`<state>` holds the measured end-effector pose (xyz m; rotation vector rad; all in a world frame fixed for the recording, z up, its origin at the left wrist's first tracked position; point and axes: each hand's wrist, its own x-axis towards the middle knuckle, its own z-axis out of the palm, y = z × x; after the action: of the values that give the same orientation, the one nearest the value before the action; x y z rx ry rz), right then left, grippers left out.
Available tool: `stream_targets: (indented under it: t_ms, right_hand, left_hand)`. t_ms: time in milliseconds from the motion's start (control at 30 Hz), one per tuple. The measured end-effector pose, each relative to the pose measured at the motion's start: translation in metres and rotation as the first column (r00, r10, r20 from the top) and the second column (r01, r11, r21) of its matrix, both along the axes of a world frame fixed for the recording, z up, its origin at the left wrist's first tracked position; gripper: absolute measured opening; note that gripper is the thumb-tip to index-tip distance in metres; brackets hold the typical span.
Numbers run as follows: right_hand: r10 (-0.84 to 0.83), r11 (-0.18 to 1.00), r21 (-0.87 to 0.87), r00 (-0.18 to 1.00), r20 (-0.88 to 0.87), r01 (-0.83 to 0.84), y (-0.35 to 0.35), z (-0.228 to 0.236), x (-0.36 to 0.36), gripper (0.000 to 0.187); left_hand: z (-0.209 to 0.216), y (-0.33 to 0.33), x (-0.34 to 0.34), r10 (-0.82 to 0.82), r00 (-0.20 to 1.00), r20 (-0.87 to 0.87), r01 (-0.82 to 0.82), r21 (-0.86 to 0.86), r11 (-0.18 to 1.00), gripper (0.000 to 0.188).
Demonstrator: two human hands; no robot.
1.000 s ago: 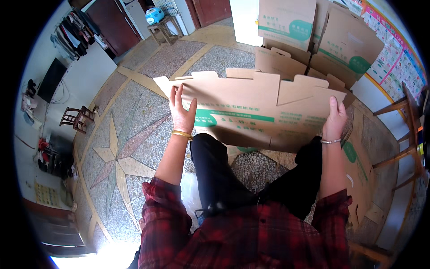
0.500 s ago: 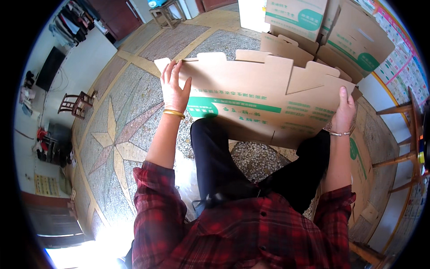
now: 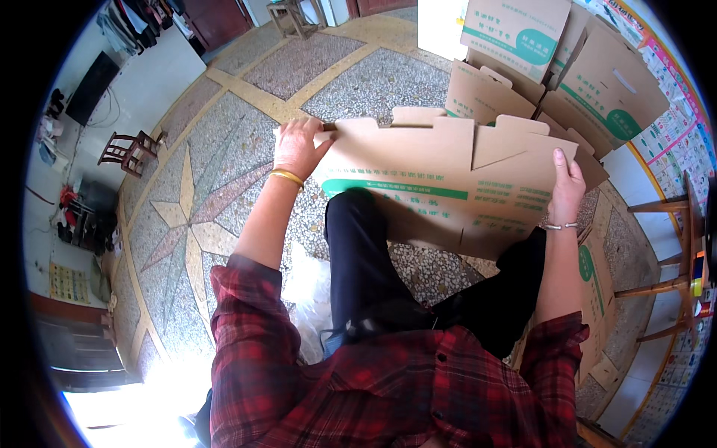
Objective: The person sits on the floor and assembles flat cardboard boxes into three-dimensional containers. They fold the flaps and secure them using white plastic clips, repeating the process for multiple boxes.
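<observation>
Viewing from the head camera, the sole view supplied: noting one cardboard box (image 3: pixel 396 153), green-printed, gripped by both ends in front of the knees and above the floor (image 3: pixel 321 52). Located nearer than the upright cartons (image 3: pixel 590 93) by the floor's far right edge. Contact with the left knee (image 3: pixel 351 209) possible, not confirmed.

For sound handling, advised: carry the load evenly at both ends, to limit bowing across the middle. Press just enough to stop slipping; avoid creasing the tabbed upper edge. Move both ends together, so as not to twist the panel. Clear the knees before turning or lowering.

Pose as found: closed over the upper left corner with the left hand (image 3: pixel 296 145), hooking fingers across the edge and angling the thumb inward. Clamped on the right end with the right hand (image 3: pixel 566 187), pressing the thumb upward along the near face, with fingers mostly hidden behind. Reaching forward with both forearms, slanted inward at left, nearly upright at right. Wrists set wide apart.
</observation>
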<state>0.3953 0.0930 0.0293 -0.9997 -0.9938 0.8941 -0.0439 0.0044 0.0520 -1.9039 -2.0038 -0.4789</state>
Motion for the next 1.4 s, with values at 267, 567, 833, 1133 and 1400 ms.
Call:
stream_targets:
  t_ms: [267, 567, 833, 1133, 1400]
  right_hand:
    - [0.07, 0.998, 0.005, 0.997, -0.046, -0.069, -0.003, -0.005, -0.024, 0.017]
    - [0.129, 0.988, 0.086, 0.991, -0.036, -0.125, 0.003, -0.004, -0.013, 0.019]
    - [-0.09, 0.971, 0.226, 0.995, 0.045, 0.077, 0.007, 0.025, -0.015, 0.045]
    - [0.015, 1.0, -0.011, 0.995, 0.094, -0.014, -0.011, -0.053, 0.022, 0.047]
    - [0.019, 0.972, -0.229, 0.986, -0.165, -0.057, -0.017, -0.102, 0.046, 0.058]
  left_hand:
    - [-0.007, 0.002, -0.017, -0.031, 0.937, 0.349, 0.138, -0.288, 0.947, 0.045]
    - [-0.001, 0.02, -0.006, 0.004, 0.794, 0.608, 0.312, -0.413, 0.855, 0.037]
    - [0.024, 0.033, 0.014, -0.06, 0.578, 0.814, 0.325, -0.162, 0.932, 0.037]
    - [0.065, 0.034, 0.008, -0.091, 0.226, 0.97, 0.277, 0.026, 0.961, 0.03]
    - [0.055, 0.021, 0.0, -0.157, -0.179, 0.971, 0.319, 0.208, 0.925, 0.027]
